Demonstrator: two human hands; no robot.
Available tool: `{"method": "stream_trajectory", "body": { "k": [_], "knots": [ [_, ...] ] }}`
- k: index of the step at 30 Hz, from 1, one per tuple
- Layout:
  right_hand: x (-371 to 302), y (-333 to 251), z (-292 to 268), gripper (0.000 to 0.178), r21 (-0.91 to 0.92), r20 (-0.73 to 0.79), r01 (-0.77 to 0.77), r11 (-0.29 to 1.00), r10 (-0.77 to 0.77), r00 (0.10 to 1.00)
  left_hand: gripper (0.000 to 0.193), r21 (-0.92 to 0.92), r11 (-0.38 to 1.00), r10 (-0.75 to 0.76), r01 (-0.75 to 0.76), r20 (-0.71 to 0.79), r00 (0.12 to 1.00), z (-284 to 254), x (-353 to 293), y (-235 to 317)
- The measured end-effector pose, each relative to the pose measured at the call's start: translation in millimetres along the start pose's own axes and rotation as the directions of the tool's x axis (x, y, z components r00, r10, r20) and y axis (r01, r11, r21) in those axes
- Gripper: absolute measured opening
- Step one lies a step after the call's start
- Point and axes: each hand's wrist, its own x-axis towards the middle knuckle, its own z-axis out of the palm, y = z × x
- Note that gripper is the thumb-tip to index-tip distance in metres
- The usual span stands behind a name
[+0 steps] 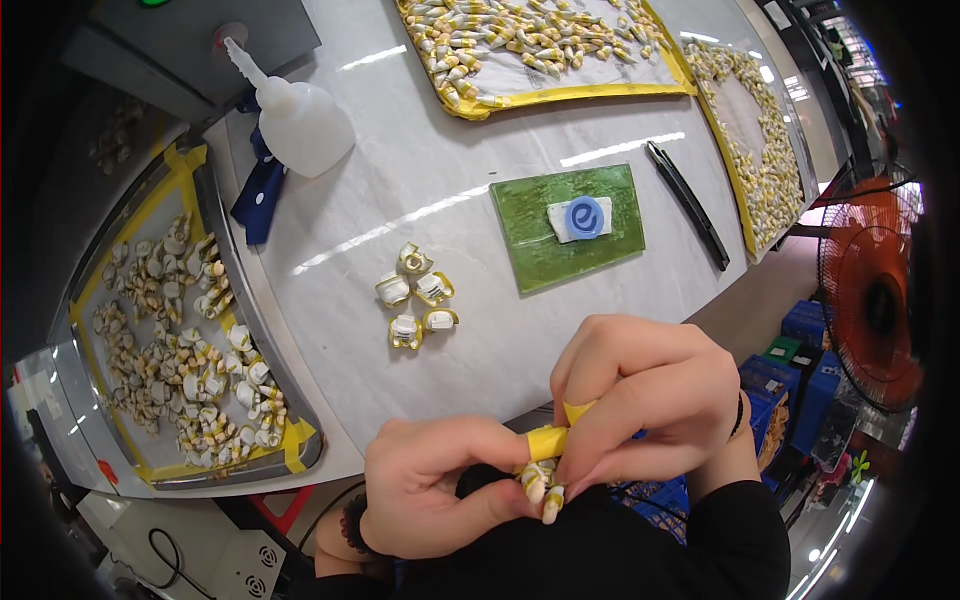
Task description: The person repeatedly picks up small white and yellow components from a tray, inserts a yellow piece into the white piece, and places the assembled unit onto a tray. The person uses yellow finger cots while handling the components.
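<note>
Nearest you, on the near side of the green board (520, 255), your left hand (430, 480) pinches small white-and-yellow pieces (540, 482) between thumb and forefinger; your right hand (650, 400), fingers curled, grips the same pieces. Five loose pieces (435, 289) lie left of the board. A blue disc (584, 217) sits on it, a black knife (690, 205) lies just right, and a filled tray (570, 97) lies beyond.

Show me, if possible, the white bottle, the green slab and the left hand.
White bottle (306, 132): head view, on its body.
Green slab (568, 264): head view, bare near part.
Left hand (422, 484): head view, its middle.
</note>
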Motion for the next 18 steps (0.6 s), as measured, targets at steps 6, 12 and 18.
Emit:
{"method": "stream_trajectory", "body": {
  "k": [6,12,18],
  "knots": [
    [0.7,-2.0,1.3,0.013,-0.131,0.018,0.079,0.988,-0.077,0.997,0.02,0.075,0.997,0.003,-0.003,-0.007,1.0,2.7,0.9,1.9],
    [4.3,-4.0,0.2,0.011,-0.153,0.094,0.103,0.983,-0.089,0.992,0.018,0.117,0.993,-0.023,0.016,0.057,0.998,2.4,4.2,5.8],
    [4.4,-4.0,-0.8,0.011,-0.156,0.113,0.099,0.983,-0.082,0.99,0.017,0.157,0.987,-0.049,0.039,0.058,0.997,2.6,3.7,5.1]
  ]
}}
